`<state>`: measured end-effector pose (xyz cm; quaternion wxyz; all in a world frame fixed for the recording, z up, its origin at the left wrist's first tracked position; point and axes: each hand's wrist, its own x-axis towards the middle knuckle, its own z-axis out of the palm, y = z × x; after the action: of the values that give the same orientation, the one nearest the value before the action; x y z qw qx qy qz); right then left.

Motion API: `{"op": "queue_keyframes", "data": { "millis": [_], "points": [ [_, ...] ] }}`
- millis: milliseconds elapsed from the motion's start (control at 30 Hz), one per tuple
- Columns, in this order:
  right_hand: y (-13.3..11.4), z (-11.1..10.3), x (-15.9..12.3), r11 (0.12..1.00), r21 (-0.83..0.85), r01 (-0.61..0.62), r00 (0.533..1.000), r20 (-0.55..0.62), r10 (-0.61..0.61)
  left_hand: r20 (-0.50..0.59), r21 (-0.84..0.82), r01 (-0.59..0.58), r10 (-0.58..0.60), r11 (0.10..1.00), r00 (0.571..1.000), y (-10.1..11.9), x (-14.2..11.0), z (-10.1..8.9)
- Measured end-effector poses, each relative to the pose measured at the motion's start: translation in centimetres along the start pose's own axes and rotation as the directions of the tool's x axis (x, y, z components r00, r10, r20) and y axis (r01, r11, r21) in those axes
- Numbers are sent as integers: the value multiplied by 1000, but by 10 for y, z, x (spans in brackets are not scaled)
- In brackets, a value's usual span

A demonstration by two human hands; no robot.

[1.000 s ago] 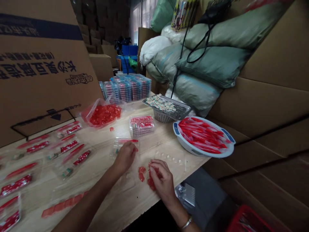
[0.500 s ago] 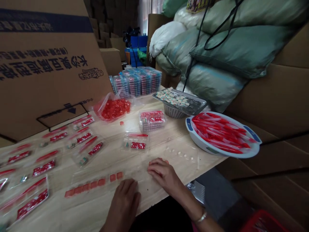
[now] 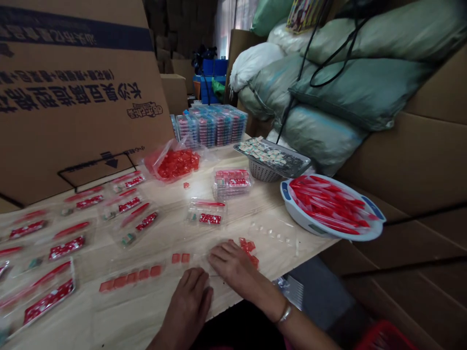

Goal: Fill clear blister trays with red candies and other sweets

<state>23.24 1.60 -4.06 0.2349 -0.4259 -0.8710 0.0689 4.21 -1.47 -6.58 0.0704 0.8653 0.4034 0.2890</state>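
red squares (image 3: 248, 245) heaped by the table's (image 3: 124, 321) near edge, partly hidden by my right hand (image 3: 233, 264); two squares (image 3: 175, 258) sit in a clear tray (image 3: 196, 260) just beyond my left hand (image 3: 190, 296). both palms down, fingers bent; can't tell if either grips anything.

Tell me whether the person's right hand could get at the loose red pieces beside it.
Probably yes: the right hand is very close to the loose red pieces, several lie uncovered, and nothing visible blocks the way.
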Motion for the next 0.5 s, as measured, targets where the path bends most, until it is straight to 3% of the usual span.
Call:
{"op": "queue_keyframes", "data": {
  "millis": [67, 133, 267, 333, 433, 500],
  "points": [
    [11, -9, -11, 992, 73, -103, 983, -144, 113, -20, 4, -7, 7, 1000, 1000, -2, -2, 2],
    [27, -20, -24, 953, 192, -232, 938, -214, 272, -42, 17, -22, 22, 1000, 999, -4, -3, 3],
    [54, -31, -44, 855, 360, -374, 902, -73, 426, -119, 91, -41, 51, 995, 992, -2, 0, 6],
    [57, -31, -46, 824, 395, -407, 882, -64, 467, -123, 82, -57, 67, 995, 990, 4, 8, 5],
    [54, -29, -44, 807, 421, -414, 862, -103, 496, -30, 33, -75, 76, 997, 997, 14, 37, 3],
    [50, -30, -42, 818, 419, -394, 858, -151, 490, 104, 37, -48, 44, 998, 994, 20, 63, 3]
  ]
}}
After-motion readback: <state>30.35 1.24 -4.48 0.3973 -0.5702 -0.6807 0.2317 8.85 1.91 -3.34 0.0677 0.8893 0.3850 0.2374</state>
